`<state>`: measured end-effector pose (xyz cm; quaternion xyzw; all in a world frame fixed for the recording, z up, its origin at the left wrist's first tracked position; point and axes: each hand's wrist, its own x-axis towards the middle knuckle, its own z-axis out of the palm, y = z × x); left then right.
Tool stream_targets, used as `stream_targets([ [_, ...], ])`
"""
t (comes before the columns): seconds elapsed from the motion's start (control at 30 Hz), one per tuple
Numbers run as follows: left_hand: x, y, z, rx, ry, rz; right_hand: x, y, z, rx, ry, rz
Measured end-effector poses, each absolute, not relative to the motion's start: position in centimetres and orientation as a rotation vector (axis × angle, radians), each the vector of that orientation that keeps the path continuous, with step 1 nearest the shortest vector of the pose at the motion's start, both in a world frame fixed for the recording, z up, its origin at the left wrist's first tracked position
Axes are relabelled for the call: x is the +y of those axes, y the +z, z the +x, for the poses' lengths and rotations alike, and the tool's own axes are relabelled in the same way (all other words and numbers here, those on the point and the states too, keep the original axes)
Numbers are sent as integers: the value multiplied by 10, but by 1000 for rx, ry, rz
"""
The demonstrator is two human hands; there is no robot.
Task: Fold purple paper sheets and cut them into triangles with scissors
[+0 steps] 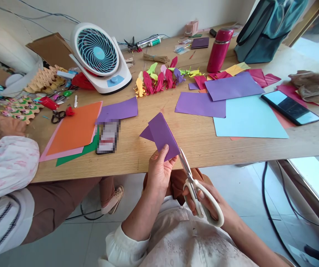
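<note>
Left hand [160, 170] pinches folded purple paper [163, 131], right hand [208, 204] grips scissors [189, 175] at its edge; beyond this paper, coloured shapes [160, 82] appear done; right of it, flat purple sheets [199, 104] appear unworked.

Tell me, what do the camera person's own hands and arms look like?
No gloves or rings show on the left hand or right hand. Both forearms are bare; on the left, a loose, gathered white sleeve stops partway along.

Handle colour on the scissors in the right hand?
White or off-white handles on the scissors in the right hand; clearest in the head view.
</note>
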<state>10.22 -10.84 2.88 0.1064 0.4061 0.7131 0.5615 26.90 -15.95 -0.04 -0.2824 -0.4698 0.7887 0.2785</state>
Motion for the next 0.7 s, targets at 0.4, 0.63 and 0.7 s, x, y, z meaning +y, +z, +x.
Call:
stream_targets([
  [0.4, -108, 25, 103, 959, 1688, 245, -160, -7, 270, -1214, 2071, -754],
  [0.63, -108, 25, 103, 946, 1691, 251, -159, -3, 269, -1227, 2022, -788],
  [0.7, -108, 25, 102, 946, 1691, 248, -159, -3, 269, -1224, 2019, -796],
])
